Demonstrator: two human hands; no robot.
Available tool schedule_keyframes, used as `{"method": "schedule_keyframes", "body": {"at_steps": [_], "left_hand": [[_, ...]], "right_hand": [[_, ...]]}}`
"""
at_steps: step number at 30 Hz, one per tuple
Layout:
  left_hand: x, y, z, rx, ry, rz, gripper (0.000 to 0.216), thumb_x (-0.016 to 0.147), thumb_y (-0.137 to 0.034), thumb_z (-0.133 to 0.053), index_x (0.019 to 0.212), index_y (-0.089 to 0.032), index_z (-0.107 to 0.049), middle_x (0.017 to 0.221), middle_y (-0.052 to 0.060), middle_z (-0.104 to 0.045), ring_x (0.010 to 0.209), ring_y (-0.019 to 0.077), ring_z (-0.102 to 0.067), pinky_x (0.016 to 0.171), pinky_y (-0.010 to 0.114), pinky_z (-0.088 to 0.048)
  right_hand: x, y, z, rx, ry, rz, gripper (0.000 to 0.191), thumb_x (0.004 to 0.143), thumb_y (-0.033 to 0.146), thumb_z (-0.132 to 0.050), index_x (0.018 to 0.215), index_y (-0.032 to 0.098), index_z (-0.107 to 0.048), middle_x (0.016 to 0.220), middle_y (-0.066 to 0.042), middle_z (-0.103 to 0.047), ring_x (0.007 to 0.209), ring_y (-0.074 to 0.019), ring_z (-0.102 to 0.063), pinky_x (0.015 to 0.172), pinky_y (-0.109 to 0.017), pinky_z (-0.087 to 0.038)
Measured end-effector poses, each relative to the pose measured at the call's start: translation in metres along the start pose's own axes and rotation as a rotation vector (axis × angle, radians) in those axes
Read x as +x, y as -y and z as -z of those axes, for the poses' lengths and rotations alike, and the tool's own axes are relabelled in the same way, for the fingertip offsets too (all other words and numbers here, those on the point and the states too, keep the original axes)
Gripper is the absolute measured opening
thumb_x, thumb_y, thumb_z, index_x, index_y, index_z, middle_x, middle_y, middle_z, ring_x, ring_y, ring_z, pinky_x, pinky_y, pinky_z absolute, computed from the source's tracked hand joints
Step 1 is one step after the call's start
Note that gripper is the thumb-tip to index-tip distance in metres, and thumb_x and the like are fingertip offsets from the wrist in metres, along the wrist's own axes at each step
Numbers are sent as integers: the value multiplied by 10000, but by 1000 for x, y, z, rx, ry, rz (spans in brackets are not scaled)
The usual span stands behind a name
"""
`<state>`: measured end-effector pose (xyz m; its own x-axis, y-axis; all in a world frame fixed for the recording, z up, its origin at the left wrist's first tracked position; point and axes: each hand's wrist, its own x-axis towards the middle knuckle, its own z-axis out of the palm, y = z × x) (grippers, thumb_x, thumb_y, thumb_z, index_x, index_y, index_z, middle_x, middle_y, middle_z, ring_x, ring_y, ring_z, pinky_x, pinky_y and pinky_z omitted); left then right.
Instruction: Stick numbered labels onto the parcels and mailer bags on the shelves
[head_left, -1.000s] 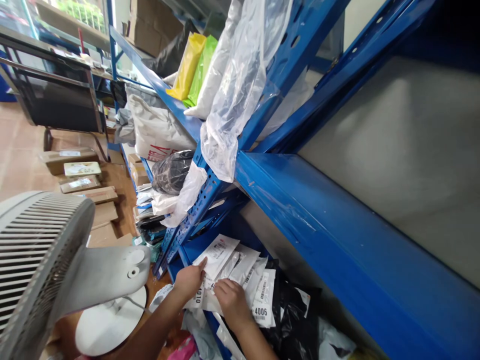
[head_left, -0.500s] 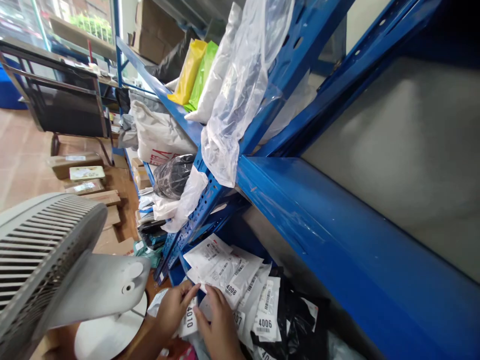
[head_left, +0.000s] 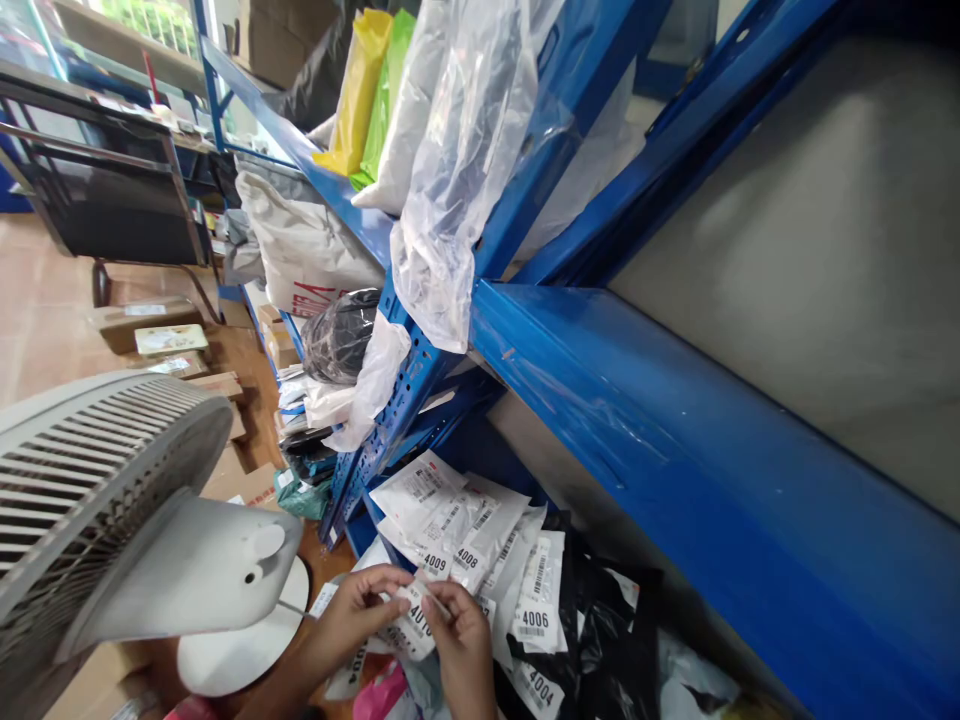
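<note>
1 head-worn camera, facing forward and down, blue shelving (head_left: 660, 410) close at right, white parcels (head_left: 489, 522) below centre

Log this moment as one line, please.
left hand: holding numbered label | right hand: holding same label | beyond hands: white packets marked 4009, 4008, 4006 | beside packets: black plastic

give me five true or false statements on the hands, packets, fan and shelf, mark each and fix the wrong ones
1. The left hand and right hand both hold a white numbered label. True.
2. In the picture, number 4009 lies right of 4006. False: the 4009 packet lies left of the 4006 packet.
3. A yellow package stands beside a green package. True.
4. The shelf frame is red. False: the shelf frame is blue.
5. The fan is black. False: the fan is whitish.
</note>
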<state>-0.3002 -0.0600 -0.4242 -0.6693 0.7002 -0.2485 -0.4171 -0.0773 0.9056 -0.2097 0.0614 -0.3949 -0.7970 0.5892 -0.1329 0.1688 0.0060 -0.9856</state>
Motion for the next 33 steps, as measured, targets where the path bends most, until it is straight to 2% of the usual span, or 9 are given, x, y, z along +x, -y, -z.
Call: {"method": "schedule_keyframes", "body": {"at_steps": [5, 10, 12, 17, 23, 26, 29, 31, 33], "left_hand": [[-1, -8, -16, 26, -113, -36, 487, 659, -614, -655, 575, -147, -546, 509, -42, -462, 515, 90, -389, 518, 215, -308], [-2, -13, -22, -31, -53, -40, 404, 682, -538, -681, 758, -142, -654, 705, 23, -648, 681, 142, -543, 673, 240, -409], [-2, -15, -22, -32, -70, -17, 410, 668, -541, -685, 734, -136, -672, 686, 29, -653, 656, 142, -537, 649, 241, -406], [-5, -21, -26, 15, -172, -10, 435, 659, -577, -657, 640, -143, -632, 526, -35, -504, 522, 95, -392, 515, 213, -317], [-5, -21, -27, 63, -202, -15, 441, 686, -591, -610, 599, -165, -539, 512, -48, -453, 510, 98, -383, 507, 216, -314], [-3, -15, -26, 120, -267, -27, 450, 701, -608, -584, 596, -183, -483, 522, -55, -414, 522, 101, -367, 520, 223, -306], [-4, -7, -25, 147, -348, -13, 517, 697, -685, -522, 558, -213, -362, 522, -64, -339, 530, 103, -332, 531, 232, -304], [-7, 0, -24, 151, -376, 9, 558, 686, -730, -485, 543, -226, -292, 524, -66, -290, 532, 102, -304, 526, 235, -291], [-13, 8, -22, 170, -375, 22, 582, 670, -748, -484, 531, -230, -258, 522, -67, -262, 529, 99, -278, 519, 236, -271]], "right_hand": [[-2, 13, 4, 0, -15, -9, 301, 629, 417, -757, 798, 174, -701, 804, -76, -725, 764, -217, -670, 715, -300, -543], [0, 19, 3, -15, -90, -49, 315, 629, 453, -743, 759, 170, -694, 762, -83, -728, 735, -226, -671, 695, -314, -547], [1, 23, 2, -53, -99, -40, 321, 651, 477, -715, 740, 169, -693, 717, -72, -715, 686, -208, -652, 656, -301, -537], [5, 28, 0, -124, -118, -22, 336, 677, 502, -676, 712, 168, -695, 681, -55, -687, 632, -173, -596, 578, -265, -496], [7, 22, 0, -98, -81, -60, 344, 676, 482, -685, 779, 154, -705, 658, -46, -676, 594, -157, -579, 540, -254, -472], [2, 25, -2, -173, -36, 5, 249, 722, 409, -665, 774, 166, -686, 710, -46, -676, 651, -166, -605, 567, -250, -480], [0, 33, -2, -366, 12, 144, 168, 778, 331, -615, 718, 186, -676, 759, -53, -668, 715, -175, -616, 568, -240, -464], [8, 40, -1, -450, 18, 200, 169, 788, 313, -599, 698, 193, -675, 732, -49, -661, 695, -173, -613, 566, -244, -456], [27, 45, 1, -431, -32, 203, 186, 783, 337, -595, 705, 183, -666, 709, -49, -666, 671, -172, -616, 588, -253, -472]]}}
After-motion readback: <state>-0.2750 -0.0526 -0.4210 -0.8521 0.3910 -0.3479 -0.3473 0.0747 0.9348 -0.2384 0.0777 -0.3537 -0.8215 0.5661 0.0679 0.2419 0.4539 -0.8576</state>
